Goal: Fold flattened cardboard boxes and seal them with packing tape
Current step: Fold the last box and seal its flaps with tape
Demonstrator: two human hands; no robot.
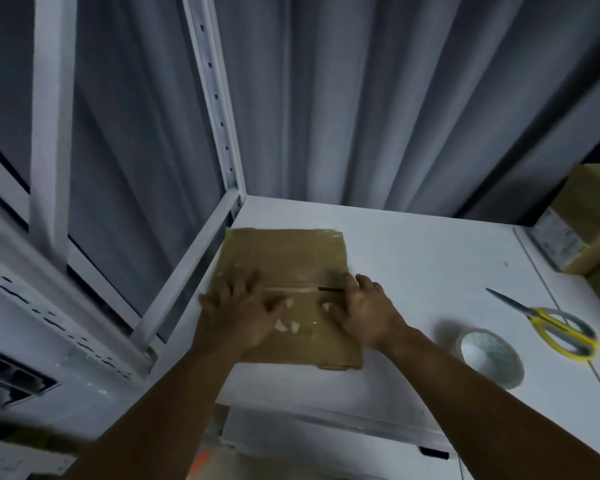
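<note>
I see one white table (413, 244). On its near left part lies one flattened cardboard box (284, 258), with clear tape across it. A second box (589, 216) stands at the far right edge; I cannot tell what it holds. My left hand (243, 310) and right hand (361, 310) both press flat on the flattened box, fingers spread, gripping nothing. One tape roll (489, 355) and one pair of scissors (551, 323) lie to the right.

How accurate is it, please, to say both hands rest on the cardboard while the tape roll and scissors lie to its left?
Wrong side: the head view shows the tape roll and scissors lying right of the cardboard. The left hand and right hand do rest on it.
</note>
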